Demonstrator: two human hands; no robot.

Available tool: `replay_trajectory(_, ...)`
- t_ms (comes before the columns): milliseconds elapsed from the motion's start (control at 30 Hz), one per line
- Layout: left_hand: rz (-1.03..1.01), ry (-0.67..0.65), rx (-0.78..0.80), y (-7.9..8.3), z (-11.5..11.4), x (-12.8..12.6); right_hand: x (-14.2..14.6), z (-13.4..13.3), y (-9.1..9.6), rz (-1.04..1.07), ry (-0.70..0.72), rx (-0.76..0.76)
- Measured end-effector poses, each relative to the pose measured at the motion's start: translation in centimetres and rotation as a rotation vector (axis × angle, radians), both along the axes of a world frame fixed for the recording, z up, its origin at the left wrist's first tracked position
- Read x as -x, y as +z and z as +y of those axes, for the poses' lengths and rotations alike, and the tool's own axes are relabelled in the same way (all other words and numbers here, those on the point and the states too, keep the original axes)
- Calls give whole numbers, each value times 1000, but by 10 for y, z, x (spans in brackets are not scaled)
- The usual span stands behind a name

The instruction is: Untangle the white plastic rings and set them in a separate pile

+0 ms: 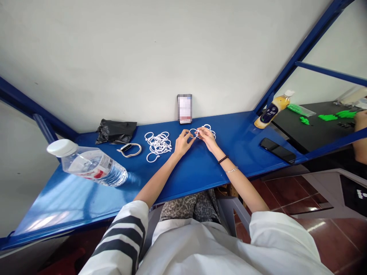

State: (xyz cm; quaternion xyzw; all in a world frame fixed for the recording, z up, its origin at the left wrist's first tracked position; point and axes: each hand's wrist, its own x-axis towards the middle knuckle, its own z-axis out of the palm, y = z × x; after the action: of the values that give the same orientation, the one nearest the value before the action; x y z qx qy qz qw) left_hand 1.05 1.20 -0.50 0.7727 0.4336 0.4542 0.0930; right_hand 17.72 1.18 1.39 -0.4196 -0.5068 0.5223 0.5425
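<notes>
Over the blue table [237,152], left hand [182,144] and right hand [207,138], grip narrow, hold a white ring [193,129] crosswise, facing the camera.

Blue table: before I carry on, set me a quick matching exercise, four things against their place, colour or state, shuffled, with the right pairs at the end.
1. water bottle
2. bag
3. lit phone
4. ring pile

A. black, crumpled
B. white, beside the left hand
C. clear, capped
D. upright against the wall

Pairs: 1-C; 2-A; 3-D; 4-B
</notes>
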Motion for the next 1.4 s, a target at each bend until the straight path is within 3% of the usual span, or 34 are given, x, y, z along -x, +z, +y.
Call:
replay_trajectory(233, 30, 25, 5, 0, -2, -2, 2, -1, 0, -49, 85, -19)
replay_trajectory(467, -6, -4, 34, 5, -4, -4, 0, 5, -8, -91, 30, -48)
replay_trajectory(867, -104, -81, 86, -4, 7, -1, -1, 8, -14, -159, -7, -83)
replay_trajectory(1067, -240, -87, 114, -4, 10, 0, 0, 8, -14, -88, -7, -39)
replay_trajectory(1400, -571, -173, 306, -4, 13, 2, 1, 7, -13, -46, 33, -21)
